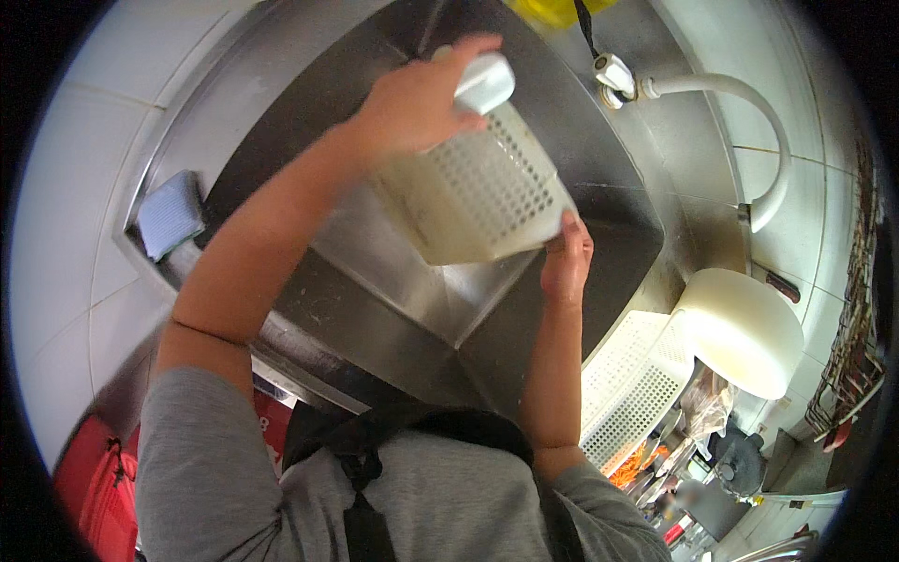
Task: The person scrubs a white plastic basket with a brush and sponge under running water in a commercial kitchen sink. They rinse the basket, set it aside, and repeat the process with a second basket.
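Note:
A white perforated plastic basket is held tilted above the stainless steel sink. My right hand grips its near right corner, with the thumb on the perforated side. My left hand is at the basket's far end, its fingers around a smooth white block that looks like a sponge. The block lies against or just over the basket; the hand is slightly blurred, and it hides part of the basket's far edge.
A blue-grey scrubbing sponge rests on the sink's left rim. At the right are a white faucet spout, a tap handle, a large white tub and another perforated basket. Something yellow hangs at the far edge.

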A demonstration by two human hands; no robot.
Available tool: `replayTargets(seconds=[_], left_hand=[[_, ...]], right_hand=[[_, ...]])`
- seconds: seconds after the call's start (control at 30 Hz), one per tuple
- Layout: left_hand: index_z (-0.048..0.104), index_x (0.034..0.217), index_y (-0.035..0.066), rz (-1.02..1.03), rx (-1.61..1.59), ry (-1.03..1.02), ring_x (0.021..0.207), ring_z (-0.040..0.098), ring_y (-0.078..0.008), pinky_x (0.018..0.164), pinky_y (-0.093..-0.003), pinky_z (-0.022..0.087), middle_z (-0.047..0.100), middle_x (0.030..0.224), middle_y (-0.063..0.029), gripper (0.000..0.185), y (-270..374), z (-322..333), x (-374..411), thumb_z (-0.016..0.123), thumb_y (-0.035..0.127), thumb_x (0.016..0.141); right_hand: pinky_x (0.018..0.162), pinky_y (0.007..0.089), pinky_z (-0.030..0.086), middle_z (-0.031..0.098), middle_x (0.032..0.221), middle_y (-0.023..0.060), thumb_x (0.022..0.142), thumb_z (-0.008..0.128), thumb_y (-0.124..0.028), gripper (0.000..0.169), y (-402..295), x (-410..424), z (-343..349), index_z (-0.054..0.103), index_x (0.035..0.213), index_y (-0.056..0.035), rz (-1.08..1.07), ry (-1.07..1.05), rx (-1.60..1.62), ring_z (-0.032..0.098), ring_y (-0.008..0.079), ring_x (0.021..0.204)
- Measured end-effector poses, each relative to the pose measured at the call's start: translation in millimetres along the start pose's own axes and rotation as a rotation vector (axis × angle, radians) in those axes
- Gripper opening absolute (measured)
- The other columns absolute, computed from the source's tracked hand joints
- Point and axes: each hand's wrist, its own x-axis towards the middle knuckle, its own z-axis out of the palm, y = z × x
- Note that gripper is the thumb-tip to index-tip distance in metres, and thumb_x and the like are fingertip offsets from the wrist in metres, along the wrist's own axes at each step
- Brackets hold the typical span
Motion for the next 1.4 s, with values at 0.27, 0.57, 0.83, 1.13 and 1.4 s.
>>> replayTargets(seconds=[0.27,0.57,0.83,1.13,1.4], left_hand=[[0.03,0.144,0.021,-0.182,-0.308,0.13,0.109,0.057,-0.0364,0.091,-0.0416,0.046,0.054,0.125,-0.0199,0.074,-17,44,-82,0.068,0.025,0.081],[0.057,0.118,0.014,-0.34,-0.581,0.283,0.105,0.06,-0.0339,0.089,-0.0386,0.045,0.061,0.111,-0.0208,0.039,39,92,-108,0.068,0.025,0.082],[0.06,0.107,0.015,-0.293,-0.512,0.359,0.093,0.064,-0.033,0.079,-0.0422,0.048,0.067,0.095,-0.0158,0.031,64,118,-85,0.07,0.029,0.081],[0.06,0.111,0.016,-0.372,-0.552,0.331,0.083,0.067,-0.0238,0.071,-0.0362,0.05,0.069,0.089,-0.0124,0.038,68,135,-54,0.072,0.033,0.08],[0.059,0.106,0.018,-0.215,-0.582,0.465,0.087,0.066,-0.0336,0.074,-0.0417,0.05,0.068,0.091,-0.0146,0.032,77,147,-64,0.071,0.032,0.08]], right_hand=[[0.089,0.0294,0.044,0.063,0.112,0.0105,0.098,0.047,-0.017,0.034,-4,-64,51,0.051,0.128,-0.0025,-0.02,-0.261,-0.362,0.059,0.0163,0.1],[0.092,0.0313,0.044,0.064,0.113,0.0142,0.1,0.044,-0.024,0.04,-5,-85,64,0.048,0.133,-0.0019,-0.194,-0.127,-0.548,0.058,0.0179,0.102],[0.089,0.0286,0.044,0.063,0.111,0.0117,0.1,0.043,-0.027,0.043,-24,-69,50,0.05,0.13,0.0045,-0.11,-0.036,-0.312,0.056,0.0134,0.099],[0.079,0.0267,0.048,0.063,0.099,0.0048,0.1,0.045,-0.033,0.047,-21,-56,31,0.051,0.129,0.0033,-0.079,0.009,-0.217,0.057,0.0104,0.086],[0.072,0.0255,0.049,0.064,0.091,0.0048,0.099,0.046,-0.036,0.049,-29,-49,19,0.051,0.129,0.002,-0.005,0.036,-0.237,0.057,0.0088,0.075]])
